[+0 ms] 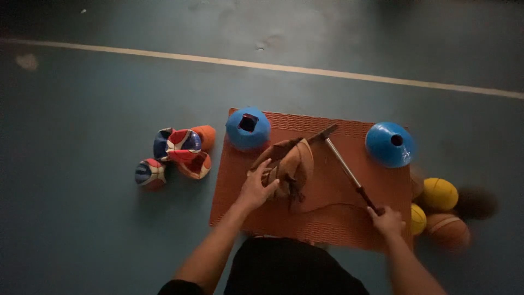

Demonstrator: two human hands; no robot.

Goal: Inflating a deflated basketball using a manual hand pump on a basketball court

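both hands apart: left hand [259, 188] presses the deflated ball [289, 164], right hand [387, 220] grips the pump handle [367, 199].

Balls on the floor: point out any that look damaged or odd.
The brown ball under the left hand on the orange mat is collapsed and folded. The multicoloured balls left of the mat also look caved in. Those on the right look round.
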